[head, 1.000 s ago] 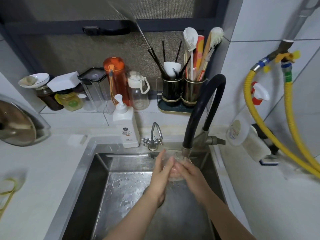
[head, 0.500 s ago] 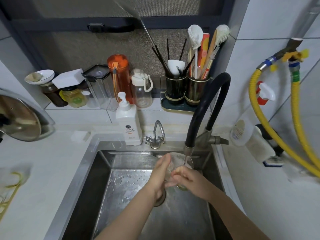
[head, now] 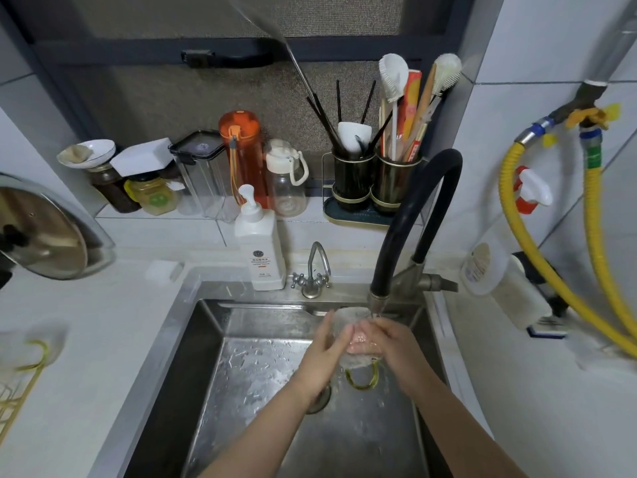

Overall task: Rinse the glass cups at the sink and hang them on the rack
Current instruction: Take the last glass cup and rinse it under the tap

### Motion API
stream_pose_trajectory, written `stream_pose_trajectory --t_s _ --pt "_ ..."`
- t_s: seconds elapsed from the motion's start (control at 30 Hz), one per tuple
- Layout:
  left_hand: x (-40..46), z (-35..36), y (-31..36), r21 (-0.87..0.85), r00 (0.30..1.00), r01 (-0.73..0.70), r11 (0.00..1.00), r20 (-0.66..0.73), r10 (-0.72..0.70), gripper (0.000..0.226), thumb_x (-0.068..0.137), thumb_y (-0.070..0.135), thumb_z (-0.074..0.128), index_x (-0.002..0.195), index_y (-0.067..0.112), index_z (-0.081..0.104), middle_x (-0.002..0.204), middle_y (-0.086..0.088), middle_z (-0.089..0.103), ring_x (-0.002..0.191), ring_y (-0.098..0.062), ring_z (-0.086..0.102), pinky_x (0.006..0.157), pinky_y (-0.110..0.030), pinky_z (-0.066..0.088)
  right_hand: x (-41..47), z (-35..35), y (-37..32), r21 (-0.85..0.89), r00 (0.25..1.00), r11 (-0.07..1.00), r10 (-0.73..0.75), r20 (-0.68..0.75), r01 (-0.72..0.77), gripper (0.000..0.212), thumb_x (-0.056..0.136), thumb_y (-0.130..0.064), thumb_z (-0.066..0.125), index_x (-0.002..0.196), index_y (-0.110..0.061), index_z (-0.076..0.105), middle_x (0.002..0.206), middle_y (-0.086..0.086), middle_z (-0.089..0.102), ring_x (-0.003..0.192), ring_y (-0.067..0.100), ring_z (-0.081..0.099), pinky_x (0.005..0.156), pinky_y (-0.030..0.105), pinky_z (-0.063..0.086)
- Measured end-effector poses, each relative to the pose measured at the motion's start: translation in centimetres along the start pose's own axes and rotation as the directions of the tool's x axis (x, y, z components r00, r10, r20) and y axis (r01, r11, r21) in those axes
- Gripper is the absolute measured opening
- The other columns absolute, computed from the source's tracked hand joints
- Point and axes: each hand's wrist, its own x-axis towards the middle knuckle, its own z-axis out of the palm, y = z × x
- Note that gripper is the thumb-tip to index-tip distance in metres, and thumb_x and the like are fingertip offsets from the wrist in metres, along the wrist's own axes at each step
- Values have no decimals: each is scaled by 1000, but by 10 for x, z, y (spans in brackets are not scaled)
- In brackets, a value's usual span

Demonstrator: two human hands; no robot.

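At lower centre of the frame, 1 cup (head: 348, 326) is gripped by the left hand (head: 325, 353) and right hand (head: 389, 343) under the tap (head: 377, 301). Rinsing is judged underway; hanging on the rack (head: 20, 384), far left, remains.

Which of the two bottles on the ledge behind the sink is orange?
The taller orange bottle, left of the shorter clear bottle with a white lid.

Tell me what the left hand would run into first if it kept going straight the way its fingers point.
The left hand points up and away toward the sink's back wall. Its fingers already lie against the glass cup, so that comes first. Beyond it, probably the black faucet's nozzle, though depth is unclear.
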Motion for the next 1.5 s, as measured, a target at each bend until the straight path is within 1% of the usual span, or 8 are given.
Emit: stream_pose_trajectory --t_s 0.27,0.53,0.87,0.97,1.13,1.23,1.4,1.5 --pt "11 -9 14 -159 1000 -1 987 -15 -1 63 73 75 50 127 45 44 140 8 46 122 -16 53 103 -44 45 -3 6 6 -305 961 938 -80 266 163 21 94 -26 54 110 -15 62 99 -4 70 95 6 67 91 30 53" --pt "-3 -2 6 -128 993 -121 984 -12 120 60 75 61 62 131 46 43 135 8 48 121 -8 50 104 -36 43 7 13 1 -41 997 999 -29 71 32 29 98 -29 44 111 -16 66 108 2 71 101 12 67 88 21 50" --pt "13 1 11 -166 995 -6 986 -104 -12 39 82 46 63 110 20 54 99 -3 68 88 -15 68 68 -19 55 0 5 4 -501 958 831 -124 258 242 31 97 -20 48 128 -20 54 109 -15 65 97 -10 61 88 7 45" --pt "21 -7 15 -69 988 0 998 -157 -10 39 82 49 62 111 23 56 110 -3 65 102 -20 63 88 -32 53 -1 -2 8 -581 926 748 -118 360 321 33 95 -25 52 128 -22 55 116 -10 67 106 -2 62 97 24 49" --pt "20 -3 4 -248 997 -67 966 -61 53 68 76 58 65 137 43 39 139 3 49 126 -16 51 106 -44 42 2 2 -3 -258 981 950 -153 116 178 22 92 -16 57 110 -13 68 102 2 73 94 8 70 93 32 53" --pt "21 -8 -3 -354 999 -9 935 -53 -10 60 75 60 68 128 52 42 135 3 54 118 -16 58 97 -40 50 -3 9 -3 -222 968 961 -115 223 165 29 96 -14 51 124 -13 58 114 -7 67 102 -3 64 90 16 48" --pt "21 -12 -4 -311 994 93 946 -34 -108 28 93 40 52 101 14 60 99 -11 67 84 -22 69 59 -30 57 4 -2 14 -702 858 524 -123 498 482 39 92 -34 49 131 -29 51 141 -15 44 128 -1 41 109 19 32" --pt "22 -7 -14 -322 984 164 932 -19 -180 42 89 51 54 111 16 60 110 -12 68 96 -28 68 63 -36 57 7 1 10 -727 860 508 -58 507 462 37 87 -43 45 116 -26 59 144 -2 42 132 11 37 110 21 28"
